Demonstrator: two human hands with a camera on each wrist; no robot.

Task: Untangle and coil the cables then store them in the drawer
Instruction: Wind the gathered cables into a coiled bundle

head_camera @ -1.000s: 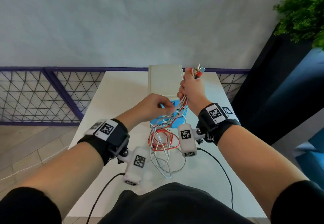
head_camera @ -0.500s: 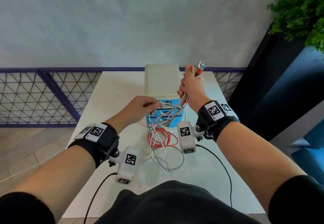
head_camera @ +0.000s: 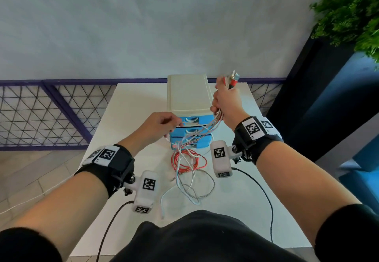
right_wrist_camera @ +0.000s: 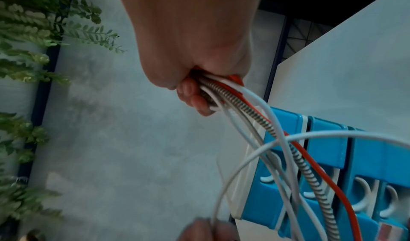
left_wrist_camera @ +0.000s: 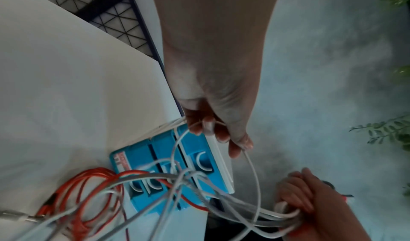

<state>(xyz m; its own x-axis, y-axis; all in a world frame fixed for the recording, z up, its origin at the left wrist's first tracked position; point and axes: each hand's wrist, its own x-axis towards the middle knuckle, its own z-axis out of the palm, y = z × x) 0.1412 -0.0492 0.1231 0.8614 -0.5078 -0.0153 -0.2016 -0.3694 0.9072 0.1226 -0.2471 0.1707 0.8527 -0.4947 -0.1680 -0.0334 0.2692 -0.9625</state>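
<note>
My right hand [head_camera: 226, 102] is raised beside the drawer unit [head_camera: 188, 95] and grips a bundle of cable ends [right_wrist_camera: 224, 94], with plugs [head_camera: 232, 78] sticking out above the fist. White, orange and spring-wrapped cables hang from it to a tangle [head_camera: 187, 163] on the white table [head_camera: 133, 105]. My left hand [head_camera: 162, 125] pinches one white cable [left_wrist_camera: 252, 167] between thumb and fingers, in front of the blue drawers [head_camera: 193, 132]. The orange cable [left_wrist_camera: 88, 188] lies looped on the table by the unit's base. All drawers look closed.
A purple wire-mesh railing [head_camera: 51, 114] runs behind and left of the table. A dark planter with green leaves [head_camera: 352, 11] stands at the right. Black wrist-camera leads [head_camera: 264, 200] trail over the table's near edge.
My left hand has drawn the white cable to the left, away from the bundle. My right hand stays raised with the bundle. The view has shifted slightly.
</note>
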